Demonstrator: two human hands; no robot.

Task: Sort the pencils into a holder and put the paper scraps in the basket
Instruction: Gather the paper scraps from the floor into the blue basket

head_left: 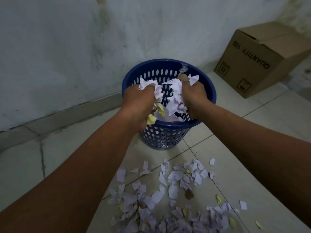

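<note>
A blue perforated basket (168, 137) stands on the tiled floor by the wall. Both my hands are over its mouth. My left hand (139, 101) grips a bunch of white and yellow paper scraps (158, 93). My right hand (193, 96) grips another bunch of white scraps (175, 95). A few scraps lie inside the basket (165, 117). Several more white and yellow scraps (168, 199) are strewn over the floor in front of the basket. No pencils or holder are in view.
A cardboard box (262, 59) sits on the floor at the right, against the wall. The stained wall (67, 56) runs behind the basket. Bare floor tiles (269, 125) lie to the right of the basket.
</note>
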